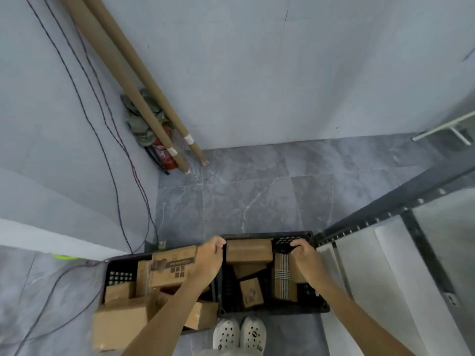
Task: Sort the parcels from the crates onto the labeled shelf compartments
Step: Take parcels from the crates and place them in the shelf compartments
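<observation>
Gripped the far rim of a black crate (267, 236) on the floor with left hand (210, 256) and right hand (304, 254), fingers curled over it; inside, jumbled brown cardboard parcels (248, 251), one stripe-taped.

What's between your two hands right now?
A brown parcel, lying in the black crate along its far wall, between the left hand and right hand; head view.

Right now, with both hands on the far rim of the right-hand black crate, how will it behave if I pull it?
The black crate probably slides easily, since it sits on smooth tiled floor. It is likely moderately heavy, holding several cardboard parcels. Gripped high by left hand and right hand, it may tip toward you.
</observation>
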